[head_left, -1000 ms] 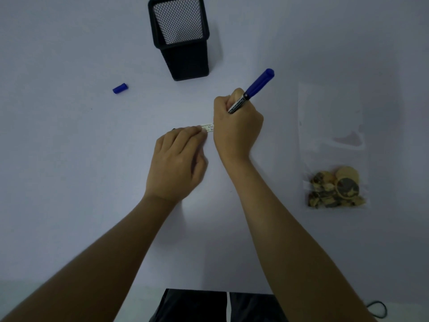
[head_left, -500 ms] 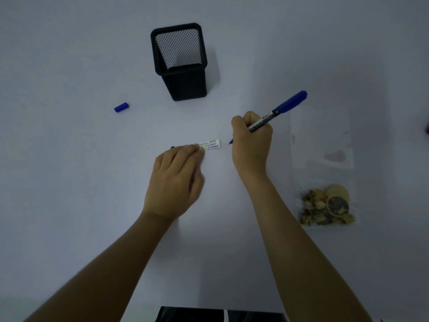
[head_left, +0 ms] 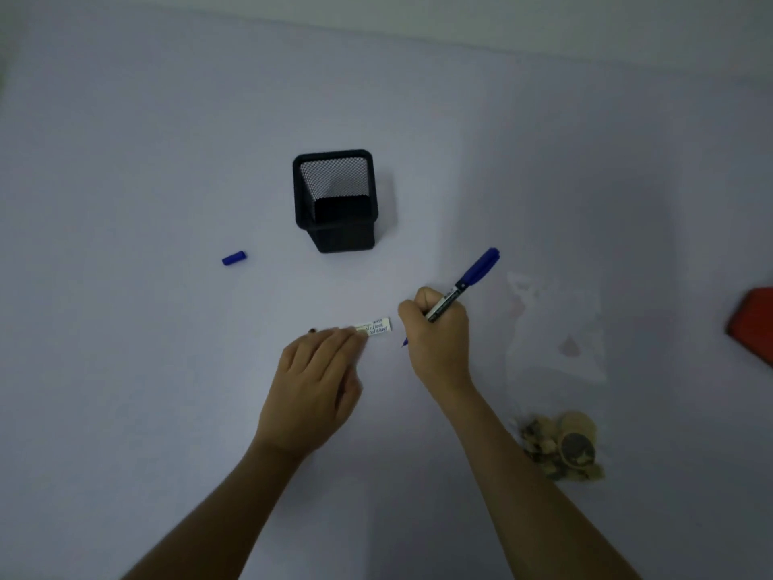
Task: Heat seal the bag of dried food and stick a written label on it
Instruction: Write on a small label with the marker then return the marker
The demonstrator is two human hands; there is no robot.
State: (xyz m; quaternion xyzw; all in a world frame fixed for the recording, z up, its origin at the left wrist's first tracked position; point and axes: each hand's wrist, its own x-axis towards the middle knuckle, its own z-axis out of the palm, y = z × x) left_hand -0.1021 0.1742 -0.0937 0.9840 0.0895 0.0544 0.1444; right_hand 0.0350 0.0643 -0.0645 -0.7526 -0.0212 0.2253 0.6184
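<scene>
The right hand (head_left: 437,334) is gripping a blue marker pen (head_left: 462,285) in curled fingers. The left hand (head_left: 316,385) is pressing straight fingertips on a small white written label (head_left: 375,326). A clear plastic bag of dried food (head_left: 558,378) is lying on the pale worktop (head_left: 125,370), near the right hand.

Black mesh pen holder (head_left: 336,203) upright on table (head_left: 125,161); red object (head_left: 753,324) at right edge.

handwriting on the label (head_left: 375,327) is too small to read.
</scene>
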